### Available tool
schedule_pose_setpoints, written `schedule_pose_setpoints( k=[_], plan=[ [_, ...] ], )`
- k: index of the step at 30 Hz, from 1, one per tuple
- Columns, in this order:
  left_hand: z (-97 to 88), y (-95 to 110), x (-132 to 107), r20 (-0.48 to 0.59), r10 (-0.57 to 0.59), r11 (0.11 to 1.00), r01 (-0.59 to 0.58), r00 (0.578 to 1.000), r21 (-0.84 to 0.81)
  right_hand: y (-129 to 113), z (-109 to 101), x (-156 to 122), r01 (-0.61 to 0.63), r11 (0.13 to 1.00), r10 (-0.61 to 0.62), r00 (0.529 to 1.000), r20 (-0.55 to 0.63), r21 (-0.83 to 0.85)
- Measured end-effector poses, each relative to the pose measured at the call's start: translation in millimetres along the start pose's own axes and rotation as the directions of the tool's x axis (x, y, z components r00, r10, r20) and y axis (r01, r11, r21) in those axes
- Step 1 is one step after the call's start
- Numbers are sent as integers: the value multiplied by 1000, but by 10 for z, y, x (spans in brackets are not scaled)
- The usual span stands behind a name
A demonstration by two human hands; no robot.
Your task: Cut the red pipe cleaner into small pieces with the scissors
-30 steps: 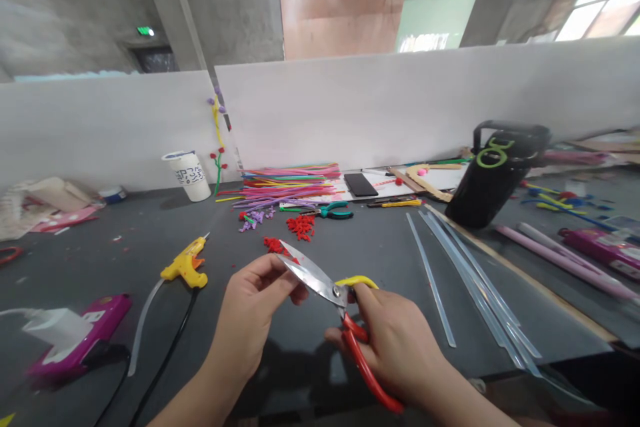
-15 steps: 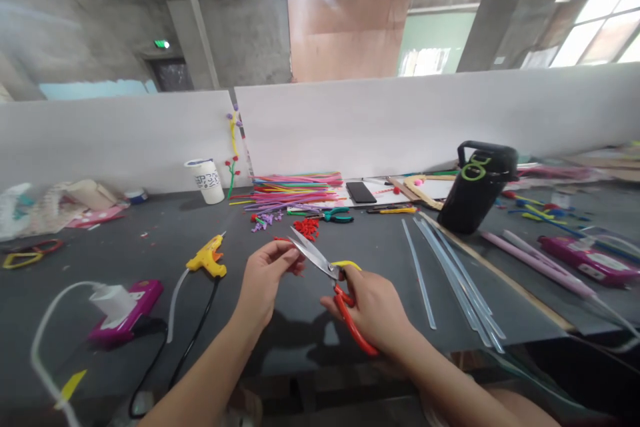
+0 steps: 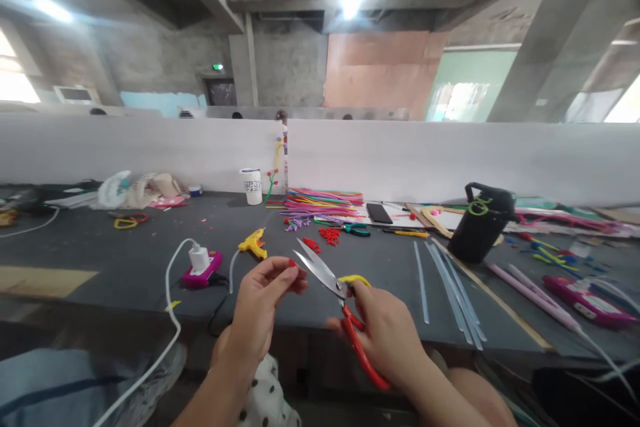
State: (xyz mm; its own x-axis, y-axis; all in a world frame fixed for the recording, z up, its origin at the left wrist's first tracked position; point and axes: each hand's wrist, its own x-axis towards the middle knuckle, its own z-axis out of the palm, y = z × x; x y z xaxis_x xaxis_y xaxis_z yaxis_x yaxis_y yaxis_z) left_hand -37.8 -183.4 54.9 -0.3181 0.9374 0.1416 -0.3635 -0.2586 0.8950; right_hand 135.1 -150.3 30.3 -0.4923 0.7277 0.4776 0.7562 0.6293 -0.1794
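Observation:
My right hand grips the red and yellow handles of large scissors, blades closed and pointing up left. My left hand pinches a small red piece between thumb and fingertips, just left of the blades. Both hands hover at the near edge of the dark table.
A yellow glue gun, a pink power strip with a white plug, a bundle of coloured pipe cleaners, red bits, green-handled scissors, a phone, clear glue sticks, a black bottle and a white cup lie around.
The camera has pulled back and up, so the table looks farther away and my lap shows. Both hands keep the same hold; the scissors stay by the left fingertips.

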Motion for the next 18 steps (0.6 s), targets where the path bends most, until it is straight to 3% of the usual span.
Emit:
schedule_pose_setpoints(
  k=[9,18],
  plan=[
    [149,203,-247,79,54,998,-52,995,-26,-102,-342,-256,30,996,-31,999,-12,-88],
    [192,27,-113,113,22,1000,-23,993,10,54,-211,-256,-20,999,21,999,38,-26]
  ],
)
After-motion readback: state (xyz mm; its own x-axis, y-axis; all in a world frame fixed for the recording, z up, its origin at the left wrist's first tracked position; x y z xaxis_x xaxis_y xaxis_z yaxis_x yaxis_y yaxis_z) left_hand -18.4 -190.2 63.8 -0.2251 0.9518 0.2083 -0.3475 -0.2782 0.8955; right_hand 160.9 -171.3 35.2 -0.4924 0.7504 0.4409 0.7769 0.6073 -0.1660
